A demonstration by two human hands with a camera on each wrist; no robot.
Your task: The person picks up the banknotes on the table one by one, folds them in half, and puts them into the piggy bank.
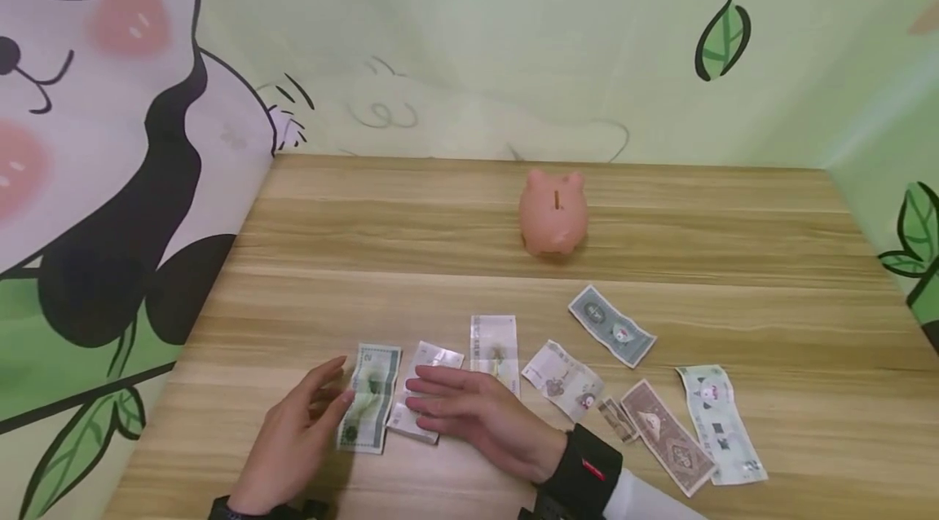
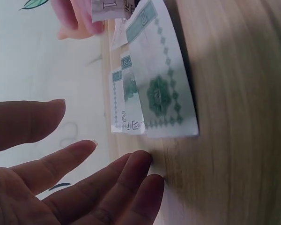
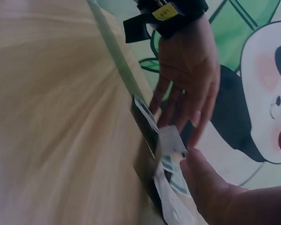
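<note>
My left hand [image 1: 293, 434] hovers at the left edge of a green-and-white banknote [image 1: 370, 398], its fingers loosely bent with nothing between them. In the left wrist view that creased note [image 2: 159, 84] lies on the wood beyond the fingertips. To its right is a pale purple banknote [image 1: 433, 353], partly covered by my right hand [image 1: 487, 422], whose fingers stretch leftward over it. Whether these fingers touch the note cannot be told. Another pale banknote [image 1: 493, 337] lies behind the right hand, its lower part hidden.
A pink piggy bank [image 1: 553, 214] stands toward the back of the wooden table [image 1: 381, 235]. Right of the hands lie a blue-grey note [image 1: 611, 326], a pale note [image 1: 563, 377], a small brown note [image 1: 619, 420], a larger brown note [image 1: 667, 437] and a green-white note [image 1: 722, 426].
</note>
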